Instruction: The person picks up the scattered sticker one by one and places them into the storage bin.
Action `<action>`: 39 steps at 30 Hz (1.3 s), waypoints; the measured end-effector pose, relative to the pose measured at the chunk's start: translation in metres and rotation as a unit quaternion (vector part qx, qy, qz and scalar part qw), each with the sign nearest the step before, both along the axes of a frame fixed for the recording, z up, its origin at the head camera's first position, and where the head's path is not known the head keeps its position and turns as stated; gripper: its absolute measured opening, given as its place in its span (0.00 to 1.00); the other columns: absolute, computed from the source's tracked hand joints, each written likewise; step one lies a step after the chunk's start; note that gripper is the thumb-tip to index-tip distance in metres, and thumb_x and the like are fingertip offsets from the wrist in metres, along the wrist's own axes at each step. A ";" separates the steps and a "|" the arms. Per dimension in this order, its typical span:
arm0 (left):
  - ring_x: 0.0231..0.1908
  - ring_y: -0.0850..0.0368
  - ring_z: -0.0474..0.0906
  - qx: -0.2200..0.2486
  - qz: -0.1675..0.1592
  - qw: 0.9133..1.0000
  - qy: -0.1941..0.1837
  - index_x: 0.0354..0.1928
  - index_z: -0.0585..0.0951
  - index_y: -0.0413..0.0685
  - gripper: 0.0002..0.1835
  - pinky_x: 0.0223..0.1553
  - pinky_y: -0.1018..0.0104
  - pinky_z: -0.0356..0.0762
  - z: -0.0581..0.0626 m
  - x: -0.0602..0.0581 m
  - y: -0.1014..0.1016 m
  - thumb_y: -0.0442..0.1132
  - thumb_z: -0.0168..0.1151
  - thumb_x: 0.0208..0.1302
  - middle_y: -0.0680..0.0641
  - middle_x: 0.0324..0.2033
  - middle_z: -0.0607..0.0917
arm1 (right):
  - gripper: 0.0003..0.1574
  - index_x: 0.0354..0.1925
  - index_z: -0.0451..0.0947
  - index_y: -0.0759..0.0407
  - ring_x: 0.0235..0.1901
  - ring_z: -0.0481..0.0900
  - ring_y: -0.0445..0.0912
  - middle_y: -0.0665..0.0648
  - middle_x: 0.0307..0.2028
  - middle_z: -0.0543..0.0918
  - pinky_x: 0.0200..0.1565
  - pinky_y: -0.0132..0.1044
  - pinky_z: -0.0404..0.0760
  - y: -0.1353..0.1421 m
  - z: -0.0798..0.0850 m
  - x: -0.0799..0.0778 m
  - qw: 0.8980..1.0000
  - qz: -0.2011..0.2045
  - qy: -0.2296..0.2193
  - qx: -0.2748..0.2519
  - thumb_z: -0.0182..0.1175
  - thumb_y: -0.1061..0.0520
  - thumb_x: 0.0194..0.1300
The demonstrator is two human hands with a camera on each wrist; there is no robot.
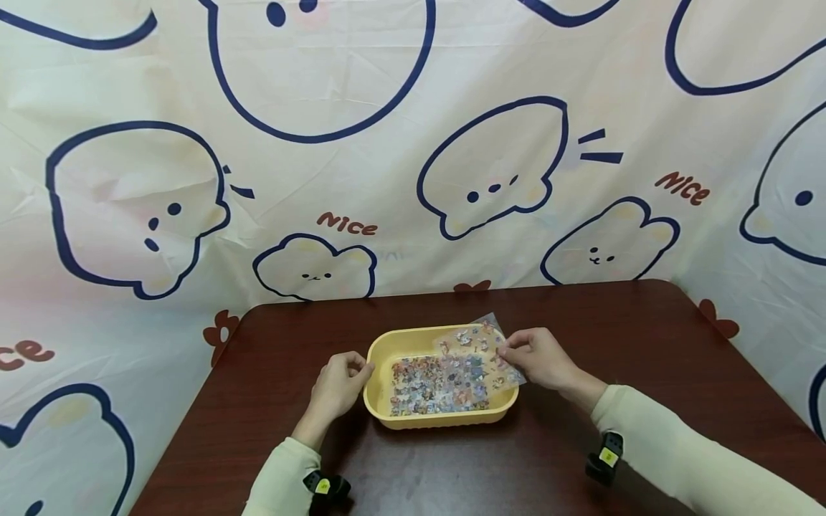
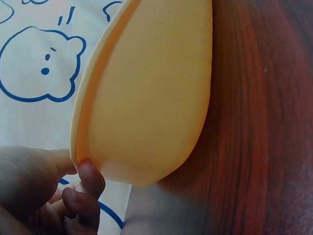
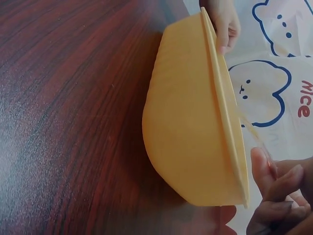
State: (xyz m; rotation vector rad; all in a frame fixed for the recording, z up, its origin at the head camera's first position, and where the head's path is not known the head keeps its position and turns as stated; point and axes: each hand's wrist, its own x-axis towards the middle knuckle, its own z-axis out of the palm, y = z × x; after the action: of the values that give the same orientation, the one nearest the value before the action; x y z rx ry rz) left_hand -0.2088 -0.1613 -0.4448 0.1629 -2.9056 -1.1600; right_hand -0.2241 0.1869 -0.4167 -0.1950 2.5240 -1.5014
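Observation:
A yellow plastic basin (image 1: 445, 421) stands on the dark table, with many small jigsaw puzzle pieces (image 1: 426, 387) heaped on its floor. My left hand (image 1: 338, 387) pinches the basin's left rim between thumb and fingers; the left wrist view shows this grip (image 2: 73, 191) from outside the wall. Over the basin's right side lies a clear plastic bag (image 1: 474, 344) with some puzzle pieces in it. Its right edge is pinched by my right hand (image 1: 538, 356). In the right wrist view, the right hand (image 3: 281, 191) holds the thin film just beyond the basin's rim.
The brown wood-grain table (image 1: 445, 476) reaches out on every side of the basin. A pale cloth (image 1: 387, 172) printed with cartoon bears hangs behind the table and along its sides. Both wrists carry small black devices, such as the right one (image 1: 604, 457).

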 end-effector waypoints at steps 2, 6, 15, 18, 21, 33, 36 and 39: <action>0.19 0.59 0.70 -0.001 0.000 1.000 0.001 0.33 0.82 0.50 0.10 0.23 0.64 0.64 0.000 0.000 0.000 0.47 0.62 0.69 0.55 0.16 0.78 | 0.11 0.40 0.82 0.68 0.21 0.77 0.39 0.55 0.26 0.87 0.21 0.32 0.72 -0.002 0.000 0.000 1.000 0.003 0.003 -0.003 0.60 0.59 0.72; 0.19 0.59 0.70 -0.001 0.003 1.000 0.001 0.33 0.82 0.50 0.10 0.24 0.64 0.65 0.001 -0.001 0.000 0.47 0.63 0.69 0.54 0.17 0.78 | 0.09 0.39 0.81 0.68 0.23 0.80 0.39 0.56 0.27 0.88 0.24 0.33 0.76 -0.007 0.001 -0.001 1.000 0.000 0.004 -0.001 0.59 0.61 0.72; 0.20 0.58 0.70 -0.004 0.004 1.000 0.003 0.33 0.82 0.50 0.10 0.24 0.64 0.64 0.003 -0.001 0.000 0.47 0.63 0.69 0.53 0.18 0.77 | 0.08 0.37 0.82 0.65 0.28 0.85 0.42 0.58 0.30 0.89 0.26 0.33 0.79 -0.018 -0.001 -0.004 0.999 0.006 0.034 0.035 0.60 0.61 0.72; 0.20 0.58 0.70 -0.005 0.004 1.000 0.006 0.32 0.82 0.50 0.10 0.24 0.64 0.64 0.002 -0.001 0.000 0.47 0.63 0.69 0.53 0.17 0.76 | 0.08 0.37 0.83 0.64 0.30 0.87 0.43 0.58 0.31 0.89 0.27 0.33 0.79 -0.020 -0.003 -0.004 0.998 0.006 0.042 0.048 0.61 0.61 0.71; 0.20 0.58 0.70 -0.005 0.005 1.000 0.006 0.32 0.82 0.50 0.10 0.24 0.64 0.64 0.003 -0.001 -0.001 0.47 0.62 0.69 0.53 0.17 0.76 | 0.07 0.38 0.84 0.63 0.32 0.88 0.44 0.58 0.32 0.90 0.28 0.34 0.80 -0.023 -0.005 -0.005 0.997 0.005 0.048 0.063 0.61 0.60 0.71; 0.20 0.58 0.70 -0.006 0.003 1.000 -0.004 0.34 0.82 0.49 0.10 0.24 0.64 0.65 0.002 -0.001 0.000 0.47 0.62 0.70 0.53 0.18 0.77 | 0.06 0.33 0.86 0.54 0.24 0.81 0.39 0.49 0.25 0.88 0.21 0.34 0.70 -0.042 -0.007 -0.002 0.977 -0.021 0.083 0.193 0.67 0.54 0.67; 0.20 0.58 0.70 -0.007 0.002 1.000 -0.003 0.34 0.82 0.49 0.10 0.24 0.64 0.64 0.001 0.000 0.000 0.47 0.62 0.69 0.53 0.18 0.77 | 0.07 0.30 0.85 0.52 0.21 0.79 0.39 0.48 0.24 0.86 0.20 0.35 0.70 -0.046 -0.007 0.000 0.969 -0.018 0.107 0.223 0.67 0.54 0.66; 0.20 0.58 0.70 -0.007 0.003 1.000 -0.004 0.34 0.82 0.49 0.10 0.24 0.64 0.64 0.001 0.000 0.001 0.47 0.62 0.69 0.53 0.18 0.77 | 0.07 0.29 0.84 0.52 0.18 0.76 0.39 0.46 0.22 0.84 0.18 0.34 0.69 -0.048 -0.009 0.001 0.961 -0.009 0.131 0.242 0.68 0.54 0.65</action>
State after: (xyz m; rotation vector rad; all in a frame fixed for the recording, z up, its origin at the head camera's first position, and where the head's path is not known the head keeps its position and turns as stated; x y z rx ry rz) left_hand -0.2087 -0.1607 -0.4434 0.1756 -2.9164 -1.1412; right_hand -0.2235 0.1385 -0.4254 -0.3086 3.0156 -0.8621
